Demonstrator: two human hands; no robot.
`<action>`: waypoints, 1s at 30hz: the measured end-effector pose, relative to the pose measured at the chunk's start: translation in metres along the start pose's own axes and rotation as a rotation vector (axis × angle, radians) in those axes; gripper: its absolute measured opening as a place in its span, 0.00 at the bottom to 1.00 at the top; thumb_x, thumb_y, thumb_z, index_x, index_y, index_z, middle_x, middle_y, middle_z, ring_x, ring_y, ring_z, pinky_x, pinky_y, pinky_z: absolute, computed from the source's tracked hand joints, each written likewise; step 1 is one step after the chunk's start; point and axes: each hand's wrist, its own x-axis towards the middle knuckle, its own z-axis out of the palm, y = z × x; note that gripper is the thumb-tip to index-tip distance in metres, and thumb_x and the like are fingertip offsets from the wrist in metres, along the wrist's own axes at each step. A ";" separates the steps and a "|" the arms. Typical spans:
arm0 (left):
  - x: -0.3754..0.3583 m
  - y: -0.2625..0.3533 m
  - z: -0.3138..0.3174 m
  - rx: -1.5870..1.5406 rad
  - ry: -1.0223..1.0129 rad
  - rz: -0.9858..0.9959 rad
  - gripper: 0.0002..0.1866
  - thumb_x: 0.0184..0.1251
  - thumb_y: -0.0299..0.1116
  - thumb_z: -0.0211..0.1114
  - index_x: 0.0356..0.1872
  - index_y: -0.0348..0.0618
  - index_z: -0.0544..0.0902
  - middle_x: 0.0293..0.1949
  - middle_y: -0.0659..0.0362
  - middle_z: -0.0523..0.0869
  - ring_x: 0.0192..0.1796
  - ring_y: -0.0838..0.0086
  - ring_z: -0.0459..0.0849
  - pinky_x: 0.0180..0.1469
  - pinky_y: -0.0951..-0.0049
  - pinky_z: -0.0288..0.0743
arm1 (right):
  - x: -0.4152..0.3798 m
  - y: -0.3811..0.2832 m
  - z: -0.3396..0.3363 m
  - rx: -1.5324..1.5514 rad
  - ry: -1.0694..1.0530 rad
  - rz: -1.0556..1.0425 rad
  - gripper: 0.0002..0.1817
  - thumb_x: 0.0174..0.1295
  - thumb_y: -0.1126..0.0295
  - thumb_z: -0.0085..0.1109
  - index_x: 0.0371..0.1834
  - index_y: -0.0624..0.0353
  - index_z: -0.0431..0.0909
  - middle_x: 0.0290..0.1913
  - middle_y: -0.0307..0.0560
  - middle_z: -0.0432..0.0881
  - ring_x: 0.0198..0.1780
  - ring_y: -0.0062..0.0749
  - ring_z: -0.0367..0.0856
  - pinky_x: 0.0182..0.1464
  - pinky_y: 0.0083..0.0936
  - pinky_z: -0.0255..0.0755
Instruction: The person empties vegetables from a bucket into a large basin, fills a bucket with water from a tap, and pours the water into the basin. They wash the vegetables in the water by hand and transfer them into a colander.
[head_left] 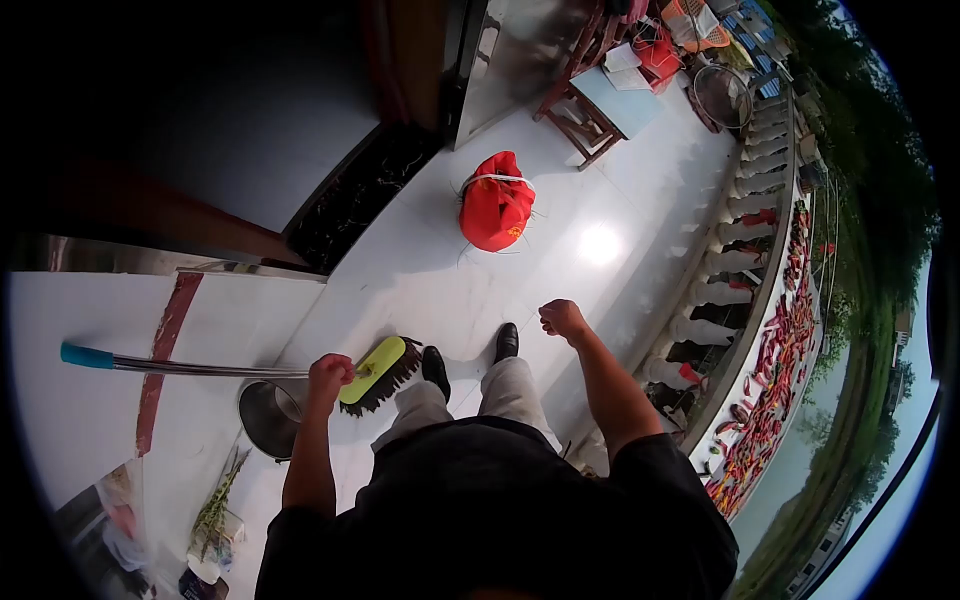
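Observation:
My left hand (330, 371) is closed round the metal handle of a broom (215, 368), low down near its yellow-green head (374, 370). Dark bristles point down and to the right beside my left shoe. The handle reaches out to the left and ends in a blue grip. On my right, my right hand (561, 318) is held out over the pale floor with its fingers curled; whatever it may hold is too small to make out. Farther ahead, a tied red bag (495, 205) stands on the floor, touched by neither hand.
A metal bucket (270, 420) stands at the left, near green stalks (217, 510). Ahead is a small table (615, 100) with papers. Along the right runs a balustrade (715, 333) with red peppers (765, 410) spread on its outer side. A doorway opens at the upper left.

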 end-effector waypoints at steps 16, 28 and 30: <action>0.024 -0.102 0.181 -0.237 0.446 -0.819 0.09 0.58 0.26 0.53 0.36 0.35 0.78 0.27 0.54 0.82 0.24 0.72 0.80 0.26 0.75 0.75 | 0.419 -0.165 -0.030 -1.109 -0.019 -0.602 0.27 0.50 0.59 0.59 0.55 0.56 0.69 0.45 0.56 0.79 0.50 0.50 0.78 0.52 0.40 0.71; 0.070 -0.038 0.282 -0.399 0.466 -0.602 0.09 0.58 0.26 0.55 0.37 0.35 0.79 0.29 0.54 0.84 0.28 0.72 0.82 0.31 0.76 0.77 | 0.440 -0.169 -0.031 -1.130 -0.358 -0.488 0.18 0.45 0.60 0.66 0.36 0.59 0.78 0.36 0.54 0.82 0.42 0.46 0.81 0.44 0.36 0.75; 0.074 -0.039 0.292 -0.417 0.436 -0.603 0.09 0.58 0.27 0.54 0.37 0.35 0.79 0.29 0.55 0.83 0.28 0.74 0.82 0.31 0.76 0.76 | 0.455 -0.148 -0.027 -1.110 -0.414 -0.476 0.18 0.46 0.60 0.66 0.38 0.60 0.78 0.35 0.55 0.82 0.41 0.46 0.81 0.43 0.37 0.74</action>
